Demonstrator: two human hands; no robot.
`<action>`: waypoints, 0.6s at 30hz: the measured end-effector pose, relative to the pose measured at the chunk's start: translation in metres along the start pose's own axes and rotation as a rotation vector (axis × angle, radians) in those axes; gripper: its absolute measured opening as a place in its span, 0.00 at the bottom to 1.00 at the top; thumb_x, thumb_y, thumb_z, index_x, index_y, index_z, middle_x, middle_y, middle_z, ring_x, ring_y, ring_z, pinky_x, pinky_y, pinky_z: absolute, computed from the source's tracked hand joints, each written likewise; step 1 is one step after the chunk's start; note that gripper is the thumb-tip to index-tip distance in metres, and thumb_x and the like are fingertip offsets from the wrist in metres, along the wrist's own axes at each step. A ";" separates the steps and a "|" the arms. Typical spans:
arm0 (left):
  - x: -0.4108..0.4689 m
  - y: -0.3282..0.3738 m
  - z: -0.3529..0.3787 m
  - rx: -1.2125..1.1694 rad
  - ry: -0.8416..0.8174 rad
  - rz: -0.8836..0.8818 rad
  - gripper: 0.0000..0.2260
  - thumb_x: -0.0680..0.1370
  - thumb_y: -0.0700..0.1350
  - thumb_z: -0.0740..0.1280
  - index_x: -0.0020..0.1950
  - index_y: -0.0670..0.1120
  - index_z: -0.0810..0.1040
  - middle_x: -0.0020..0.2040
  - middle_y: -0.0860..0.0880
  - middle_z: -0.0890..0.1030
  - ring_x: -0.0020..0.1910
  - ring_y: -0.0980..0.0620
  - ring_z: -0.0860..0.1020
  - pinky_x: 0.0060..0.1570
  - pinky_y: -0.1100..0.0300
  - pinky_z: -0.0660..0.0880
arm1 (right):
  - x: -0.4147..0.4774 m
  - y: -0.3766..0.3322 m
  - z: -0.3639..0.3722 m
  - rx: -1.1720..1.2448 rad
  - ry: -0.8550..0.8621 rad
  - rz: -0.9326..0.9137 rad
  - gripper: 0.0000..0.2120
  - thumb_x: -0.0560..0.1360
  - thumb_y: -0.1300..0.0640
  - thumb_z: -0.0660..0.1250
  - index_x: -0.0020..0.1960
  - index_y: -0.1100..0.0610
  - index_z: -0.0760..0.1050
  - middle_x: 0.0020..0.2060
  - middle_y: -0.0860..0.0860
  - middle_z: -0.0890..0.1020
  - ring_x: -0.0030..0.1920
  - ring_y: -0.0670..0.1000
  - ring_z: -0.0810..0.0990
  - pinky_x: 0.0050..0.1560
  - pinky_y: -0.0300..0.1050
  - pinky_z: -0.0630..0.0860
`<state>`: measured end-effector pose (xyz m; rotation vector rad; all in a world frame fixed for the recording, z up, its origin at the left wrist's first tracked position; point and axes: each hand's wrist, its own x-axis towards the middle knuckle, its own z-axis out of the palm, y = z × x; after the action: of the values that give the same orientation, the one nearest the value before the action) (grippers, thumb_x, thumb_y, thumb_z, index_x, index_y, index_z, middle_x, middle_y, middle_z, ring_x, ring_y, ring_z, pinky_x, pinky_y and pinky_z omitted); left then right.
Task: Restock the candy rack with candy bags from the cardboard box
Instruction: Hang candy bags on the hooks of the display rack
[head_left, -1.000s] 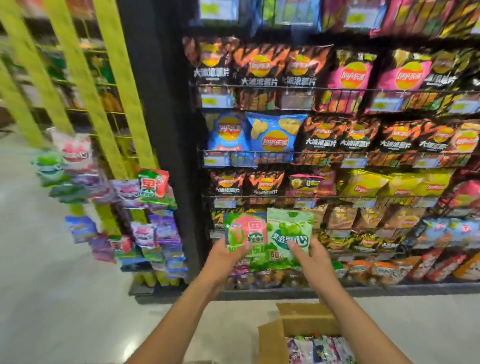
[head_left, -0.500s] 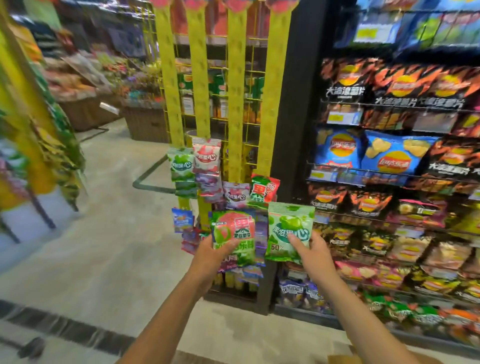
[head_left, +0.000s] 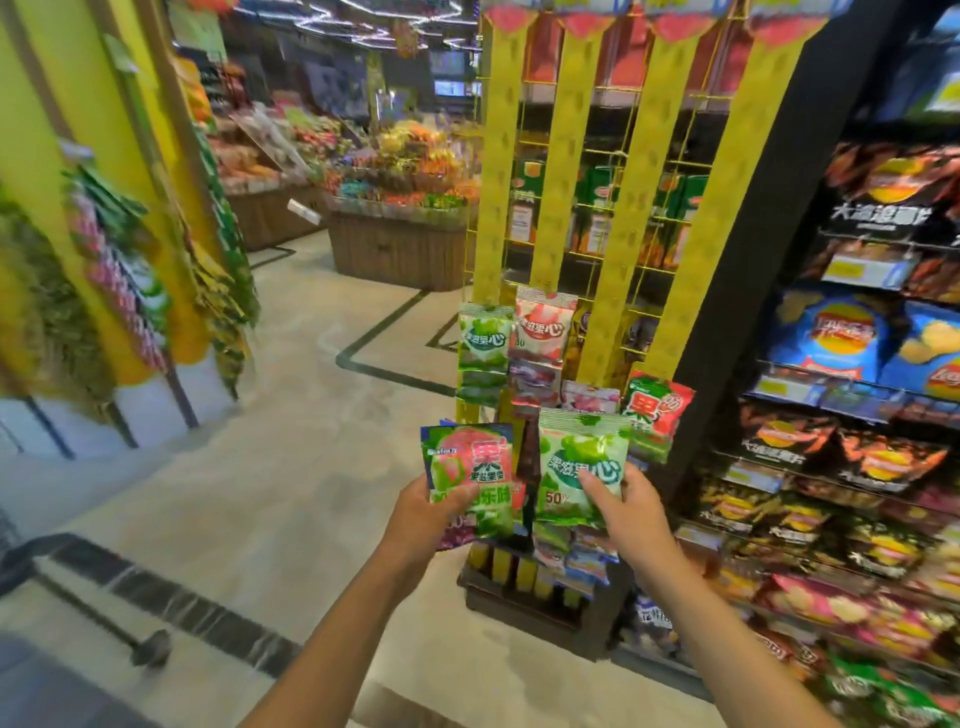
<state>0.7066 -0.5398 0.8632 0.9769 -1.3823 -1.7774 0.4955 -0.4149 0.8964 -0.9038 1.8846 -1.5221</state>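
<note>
Pink-and-green candy bag (head_left: 470, 467) sits in your left hand (head_left: 423, 512), fingers curled round its lower edge. Just beside it, the green candy bag (head_left: 582, 462) is pinched near its bottom corner by your right hand (head_left: 631, 512). Both are held up before the candy rack (head_left: 558, 182), where hanging bags (head_left: 540, 327) cluster; chip shelves (head_left: 857, 364) stand right.

The pink bag (head_left: 470, 462) and green bag (head_left: 582, 457), near centre, are thin plastic film, glossy and crinkled, catching light along the seams. Behind them the rack (head_left: 685, 171) is thin yellow-coated wire, with flat matt yellow strips (head_left: 557, 182) (paper or plastic, cannot tell). The chip bags (head_left: 841, 332) on the right are shiny film. The floor (head_left: 285, 467) is smooth, hard and faintly glossy. The far bin (head_left: 400, 254) is slatted brown wood, matt.
</note>
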 end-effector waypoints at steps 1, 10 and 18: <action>0.002 0.001 -0.007 0.000 0.011 0.001 0.10 0.81 0.41 0.71 0.62 0.43 0.81 0.54 0.43 0.88 0.53 0.41 0.87 0.57 0.42 0.82 | 0.003 -0.005 0.008 0.000 -0.015 -0.006 0.08 0.80 0.51 0.69 0.58 0.49 0.76 0.52 0.42 0.83 0.52 0.40 0.81 0.42 0.32 0.74; 0.053 0.009 -0.056 0.025 0.115 0.003 0.12 0.80 0.43 0.73 0.63 0.46 0.81 0.53 0.45 0.88 0.52 0.42 0.87 0.57 0.40 0.83 | 0.066 -0.020 0.068 0.068 -0.125 -0.056 0.13 0.81 0.50 0.68 0.64 0.49 0.73 0.49 0.34 0.75 0.58 0.47 0.78 0.53 0.40 0.76; 0.145 0.036 -0.061 0.070 0.114 0.025 0.10 0.81 0.42 0.73 0.62 0.45 0.82 0.54 0.44 0.88 0.52 0.43 0.87 0.56 0.40 0.83 | 0.135 -0.039 0.098 0.122 -0.139 -0.033 0.23 0.82 0.54 0.66 0.75 0.60 0.67 0.50 0.43 0.74 0.40 0.36 0.70 0.48 0.33 0.70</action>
<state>0.6906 -0.7008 0.8665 1.0757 -1.3867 -1.6387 0.4928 -0.5856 0.9135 -0.9626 1.6680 -1.5346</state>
